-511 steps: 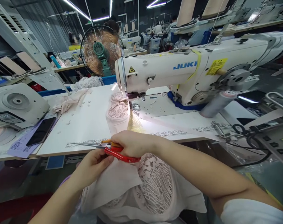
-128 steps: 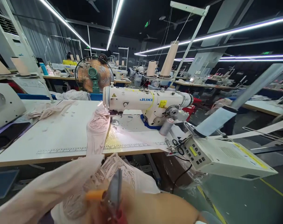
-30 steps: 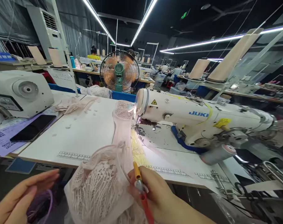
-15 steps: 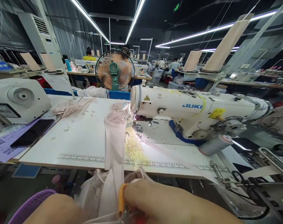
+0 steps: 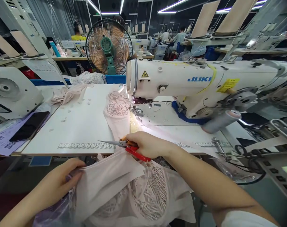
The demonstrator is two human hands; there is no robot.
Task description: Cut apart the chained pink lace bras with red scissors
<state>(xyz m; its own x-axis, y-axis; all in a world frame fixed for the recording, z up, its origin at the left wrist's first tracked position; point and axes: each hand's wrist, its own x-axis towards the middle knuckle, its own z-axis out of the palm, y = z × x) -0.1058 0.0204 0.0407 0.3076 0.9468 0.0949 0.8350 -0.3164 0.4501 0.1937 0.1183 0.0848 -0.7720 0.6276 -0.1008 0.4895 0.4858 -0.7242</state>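
My left hand point(image 5: 63, 178) pinches the edge of a pale pink lace bra point(image 5: 148, 186) below the front of the table, with its fabric stretched to the right. My right hand point(image 5: 148, 145) is closed round scissors point(image 5: 133, 150) with red and orange handles, over the table's front edge. Their blades point left and lie above the pink fabric; they look closed together. Farther back, a pale pink lace cup piece point(image 5: 116, 108) lies on the table beside the needle of the white sewing machine point(image 5: 172, 78). Whether it joins the lower bra is hidden behind my right hand.
A measuring scale point(image 5: 84, 145) runs along the table's front edge, with small fabric scraps further back. Pink fabric point(image 5: 67, 94) and a black phone point(image 5: 30, 126) lie to the left. A grey thread cone point(image 5: 221, 121) is at right, a fan point(image 5: 108, 47) behind.
My right hand has risen to the table edge, bringing the scissors into full view. My left hand now holds the bra's fabric spread out at the lower left. The camera view has tilted down.
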